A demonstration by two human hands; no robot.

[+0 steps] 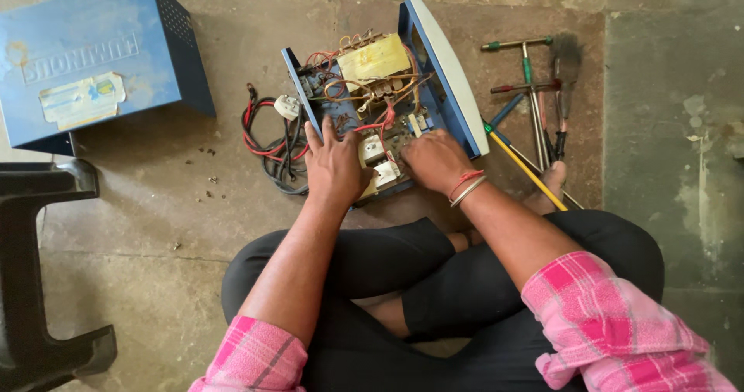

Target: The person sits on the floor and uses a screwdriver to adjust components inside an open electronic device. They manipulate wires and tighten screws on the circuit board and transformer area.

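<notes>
The opened unit [384, 101] sits on the floor [155, 206] just ahead of the crossed legs, tilted on its side so the transformer [373, 58] and wiring face up within easy reach. The left hand [335, 167] lies flat with fingers spread against the blue chassis edge, gripping nothing, apparently steadying it, while the right hand [434, 159] curls over the white parts on the board; whether it pinches anything, I cannot tell. The blue cover [93, 58] lies well apart at left, tools [535, 105] just right of the unit.
</notes>
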